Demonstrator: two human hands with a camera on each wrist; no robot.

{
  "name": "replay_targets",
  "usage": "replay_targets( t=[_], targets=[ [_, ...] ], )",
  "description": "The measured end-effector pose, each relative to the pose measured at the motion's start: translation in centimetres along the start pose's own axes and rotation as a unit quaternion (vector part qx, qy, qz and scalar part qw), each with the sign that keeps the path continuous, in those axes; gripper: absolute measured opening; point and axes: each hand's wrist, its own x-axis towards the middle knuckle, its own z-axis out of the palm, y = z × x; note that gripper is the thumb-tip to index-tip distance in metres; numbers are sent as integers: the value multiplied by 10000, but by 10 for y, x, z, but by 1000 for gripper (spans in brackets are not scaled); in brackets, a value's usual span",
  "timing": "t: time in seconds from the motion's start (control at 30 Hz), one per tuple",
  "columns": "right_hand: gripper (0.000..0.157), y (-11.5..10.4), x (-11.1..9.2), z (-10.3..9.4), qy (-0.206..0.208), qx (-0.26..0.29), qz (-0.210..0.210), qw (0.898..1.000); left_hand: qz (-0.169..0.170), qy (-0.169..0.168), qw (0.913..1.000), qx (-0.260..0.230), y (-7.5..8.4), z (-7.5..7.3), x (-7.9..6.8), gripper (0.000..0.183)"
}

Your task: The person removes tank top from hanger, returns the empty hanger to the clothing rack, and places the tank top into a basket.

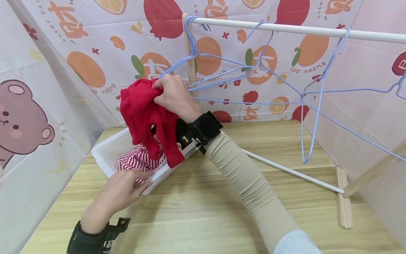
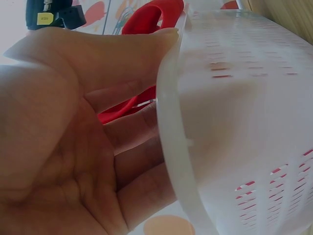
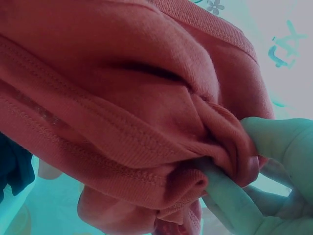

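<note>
My right hand point(image 1: 176, 95) pinches a bunched red garment point(image 1: 139, 106) and holds it above the white plastic basket point(image 1: 103, 153). In the right wrist view, thumb and fingers close on a fold of the red cloth point(image 3: 146, 107), whose stitched hems show. The garment's lower ends hang over the basket's near side. With my left hand point(image 1: 122, 188) I grip the basket's near rim; the left wrist view has the thumb at the rim and the fingers behind the slotted wall point(image 2: 244, 117). A red-and-white striped cloth point(image 1: 136, 158) and a black cloth point(image 1: 182, 128) lie in the basket.
A drying rack with a white top rail point(image 1: 285, 29) stands behind and to the right. Several blue wire hangers point(image 1: 312, 127) hang from it. Its white lower bar point(image 1: 291, 171) and wooden foot point(image 1: 344, 201) are near the wooden table point(image 1: 190, 218). Printed curtains surround the table.
</note>
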Motion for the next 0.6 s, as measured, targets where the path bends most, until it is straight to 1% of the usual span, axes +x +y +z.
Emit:
replay_targets(
  t=[0.3, 0.6],
  targets=[
    [38, -7, 4, 0, 90, -142, -112, 9998, 25, 18, 10000, 4, 0, 0, 0, 20],
    [38, -16, 6, -1, 23, -25, -100, 9999, 24, 37, 10000, -9, -1, 1, 0, 21]
  ],
)
